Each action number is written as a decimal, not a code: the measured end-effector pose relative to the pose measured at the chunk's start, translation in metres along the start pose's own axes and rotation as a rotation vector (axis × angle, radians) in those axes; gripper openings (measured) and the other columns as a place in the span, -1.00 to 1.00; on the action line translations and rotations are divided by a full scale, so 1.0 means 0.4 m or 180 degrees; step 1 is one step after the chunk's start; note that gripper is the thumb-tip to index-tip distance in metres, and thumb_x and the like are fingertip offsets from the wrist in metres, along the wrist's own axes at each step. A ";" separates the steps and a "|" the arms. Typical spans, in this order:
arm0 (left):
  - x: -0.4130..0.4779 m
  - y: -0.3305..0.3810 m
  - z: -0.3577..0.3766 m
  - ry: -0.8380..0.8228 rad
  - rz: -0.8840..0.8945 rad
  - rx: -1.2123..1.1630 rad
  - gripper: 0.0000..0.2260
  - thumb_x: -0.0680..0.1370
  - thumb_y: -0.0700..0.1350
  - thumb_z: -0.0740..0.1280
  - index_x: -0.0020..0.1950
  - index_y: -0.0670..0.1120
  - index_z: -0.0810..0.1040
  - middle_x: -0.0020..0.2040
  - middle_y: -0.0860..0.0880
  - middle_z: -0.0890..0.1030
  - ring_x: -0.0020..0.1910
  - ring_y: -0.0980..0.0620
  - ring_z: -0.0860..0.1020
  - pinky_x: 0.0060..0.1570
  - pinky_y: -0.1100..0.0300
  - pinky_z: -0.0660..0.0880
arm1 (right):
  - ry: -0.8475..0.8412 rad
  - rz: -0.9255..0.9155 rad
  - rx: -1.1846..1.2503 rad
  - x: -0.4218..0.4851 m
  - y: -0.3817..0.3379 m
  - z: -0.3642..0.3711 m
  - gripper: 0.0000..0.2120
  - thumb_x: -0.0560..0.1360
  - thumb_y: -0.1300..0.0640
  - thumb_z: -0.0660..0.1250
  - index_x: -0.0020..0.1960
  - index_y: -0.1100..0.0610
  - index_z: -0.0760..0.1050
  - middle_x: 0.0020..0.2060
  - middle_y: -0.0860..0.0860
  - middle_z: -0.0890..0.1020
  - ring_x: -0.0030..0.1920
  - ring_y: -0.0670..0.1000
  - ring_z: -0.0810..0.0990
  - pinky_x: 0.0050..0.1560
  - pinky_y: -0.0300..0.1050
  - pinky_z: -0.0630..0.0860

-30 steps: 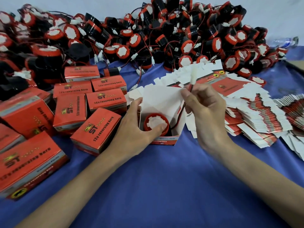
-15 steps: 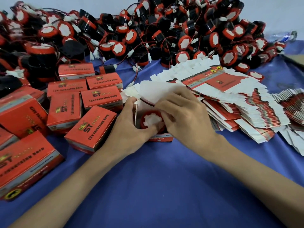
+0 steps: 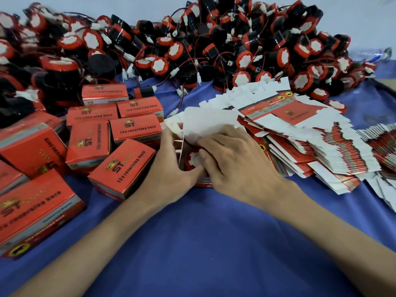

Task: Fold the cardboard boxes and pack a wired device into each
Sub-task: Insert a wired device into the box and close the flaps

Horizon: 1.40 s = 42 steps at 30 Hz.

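The left hand (image 3: 171, 170) is gripping the near side of an open box (image 3: 205, 123), thumb curling over its rim. The right hand (image 3: 237, 166) is reaching in with bent fingers resting on the white face of the red-and-black reversing horn (image 3: 190, 160) sitting inside; whether they are pinching its wire cannot be told. The box is standing between the two hands, its white flaps rising just beyond the fingers. Closed boxes (image 3: 122, 166) are lying left of the left hand, flat box blanks (image 3: 334, 155) are fanning out right of the right hand, and a heap of horns (image 3: 214, 46) is lying beyond both on the blue cloth (image 3: 203, 243).
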<state>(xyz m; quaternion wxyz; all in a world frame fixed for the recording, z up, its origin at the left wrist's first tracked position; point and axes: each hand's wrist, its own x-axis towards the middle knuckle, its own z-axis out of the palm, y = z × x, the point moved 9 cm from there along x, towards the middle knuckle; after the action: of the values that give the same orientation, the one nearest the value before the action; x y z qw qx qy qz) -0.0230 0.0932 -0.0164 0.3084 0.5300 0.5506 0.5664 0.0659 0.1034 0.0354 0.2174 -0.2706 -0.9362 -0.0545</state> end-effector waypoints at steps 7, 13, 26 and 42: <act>-0.016 0.039 -0.036 0.0464 0.0500 0.0452 -0.61 0.38 -0.16 0.35 0.15 0.03 0.33 0.14 -0.14 0.42 0.06 0.06 0.51 -0.03 0.22 0.52 | -0.0516 0.0193 -0.0217 -0.004 -0.005 0.017 -0.57 0.53 0.04 -0.01 0.10 0.18 0.57 -0.01 0.08 0.63 -0.02 0.13 0.55 0.04 -0.03 0.37; -0.025 0.067 -0.053 0.0786 0.0838 0.0719 -0.59 0.45 -0.24 0.26 0.28 0.03 0.41 0.13 0.01 0.49 0.12 0.27 0.47 0.07 0.45 0.38 | -0.0807 0.0417 -0.0301 -0.015 -0.005 0.025 -0.40 0.49 -0.20 -0.09 0.25 0.08 0.51 0.15 -0.02 0.59 0.16 0.02 0.54 0.19 -0.11 0.34; -0.051 0.101 -0.071 0.1183 0.1325 0.0490 -0.66 0.34 -0.45 0.22 -0.01 -0.10 0.51 -0.08 -0.04 0.59 -0.03 0.08 0.58 -0.04 0.37 0.45 | -0.0002 0.0292 -0.0183 -0.017 -0.009 0.003 -0.54 0.45 -0.17 0.20 0.01 0.19 0.61 -0.08 0.08 0.64 -0.08 0.11 0.61 0.02 -0.07 0.43; -0.024 0.074 -0.059 0.0702 0.1113 0.0339 -0.72 0.55 -0.03 0.07 -0.15 0.22 0.53 0.05 -0.20 0.46 0.10 0.01 0.50 0.09 0.15 0.41 | 0.0664 0.0056 0.0245 -0.022 -0.011 -0.019 -0.58 0.43 -0.17 0.40 0.01 0.18 0.59 -0.16 0.01 0.67 -0.14 0.08 0.63 -0.11 -0.16 0.31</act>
<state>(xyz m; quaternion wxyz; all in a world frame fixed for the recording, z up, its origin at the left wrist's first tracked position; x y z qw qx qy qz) -0.0358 0.0714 0.0134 0.1149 0.5678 0.5098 0.6360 0.0732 0.0937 0.0384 0.3244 -0.2632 -0.9075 -0.0444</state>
